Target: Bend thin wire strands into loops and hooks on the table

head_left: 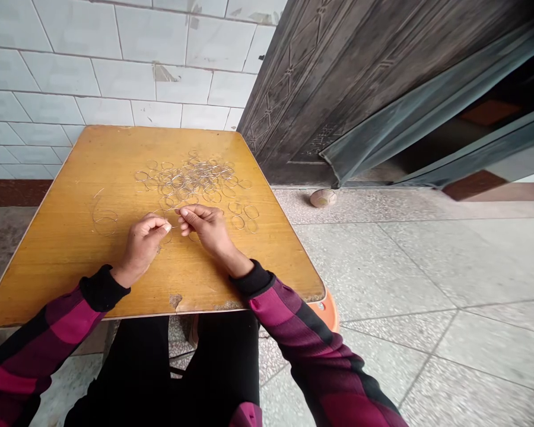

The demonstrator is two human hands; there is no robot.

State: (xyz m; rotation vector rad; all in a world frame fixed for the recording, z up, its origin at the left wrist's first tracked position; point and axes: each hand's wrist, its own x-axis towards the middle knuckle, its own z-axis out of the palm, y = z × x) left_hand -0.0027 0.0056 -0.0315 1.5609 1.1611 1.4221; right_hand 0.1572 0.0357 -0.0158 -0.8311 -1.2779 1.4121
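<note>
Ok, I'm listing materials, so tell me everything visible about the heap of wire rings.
The heap of wire rings is a loose tangle of thin, silvery, metal-looking loops lying flat and overlapping on the far half of the wooden table. A few strays lie apart on its right. The left hand and right hand, fingers pinched, sit just short of it.
</note>
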